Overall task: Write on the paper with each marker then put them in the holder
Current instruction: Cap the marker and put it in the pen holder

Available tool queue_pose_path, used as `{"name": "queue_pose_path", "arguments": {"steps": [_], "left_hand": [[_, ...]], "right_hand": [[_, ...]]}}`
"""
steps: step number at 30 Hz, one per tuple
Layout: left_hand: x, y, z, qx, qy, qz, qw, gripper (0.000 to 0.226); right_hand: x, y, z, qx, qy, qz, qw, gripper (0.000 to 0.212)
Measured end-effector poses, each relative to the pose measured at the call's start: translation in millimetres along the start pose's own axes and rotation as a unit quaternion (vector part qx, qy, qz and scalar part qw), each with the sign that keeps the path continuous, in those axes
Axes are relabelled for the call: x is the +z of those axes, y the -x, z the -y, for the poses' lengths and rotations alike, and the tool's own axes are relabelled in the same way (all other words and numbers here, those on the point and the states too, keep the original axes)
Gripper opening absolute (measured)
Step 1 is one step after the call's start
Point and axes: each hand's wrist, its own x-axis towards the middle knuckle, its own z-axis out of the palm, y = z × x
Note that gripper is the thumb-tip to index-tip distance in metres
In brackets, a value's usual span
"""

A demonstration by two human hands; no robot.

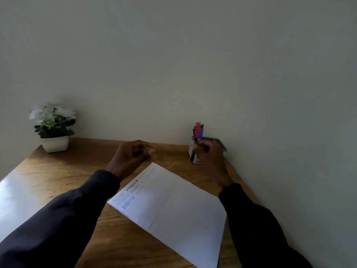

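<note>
Right hand (210,157) gripped black marker (192,157) at holder (197,161), far-right worktop (77,171) corner by wall. Left hand (131,153) curled, blurred, contents unclear. Paper (173,206) lay diagonal, near right edge.

Paper (173,206) sits lower centre on the table (67,171), skewed. Holder (196,160) is right of centre at the wall, with markers (198,130) in it. Right hand (211,158) is at the holder, gripping a marker (192,157). Left hand (133,153) is left of the paper's top corner. Potted plant (53,124) is at the table's far left corner.
</note>
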Motion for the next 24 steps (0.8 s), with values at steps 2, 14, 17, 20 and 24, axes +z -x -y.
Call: {"name": "queue_pose_path", "arguments": {"steps": [2,14,17,20,24], "left_hand": [[0.6,-1.1,4.7,-0.006,0.007,0.001,1.0,0.02],[-5.8,-2.2,12.7,-0.016,-0.013,-0.018,1.0,0.018],[-12.1,-0.6,16.0,-0.022,-0.026,-0.02,0.999,0.018],[-14.3,0.2,16.0,-0.022,-0.037,-0.021,0.999,0.019],[-18.0,1.0,15.9,-0.021,-0.041,-0.029,0.999,0.019]], "right_hand": [[-13.7,-25.0,-15.2,0.021,0.024,-0.053,0.998,0.009],[-14.4,-91.6,-43.0,0.054,0.146,-0.011,0.988,0.009],[-7.2,-90.4,-54.6,0.095,0.173,0.041,0.979,0.014],[-4.5,-86.3,-56.4,0.106,0.173,0.064,0.977,0.014],[-4.5,-89.5,-46.8,0.1,0.14,0.003,0.985,0.012]]}}
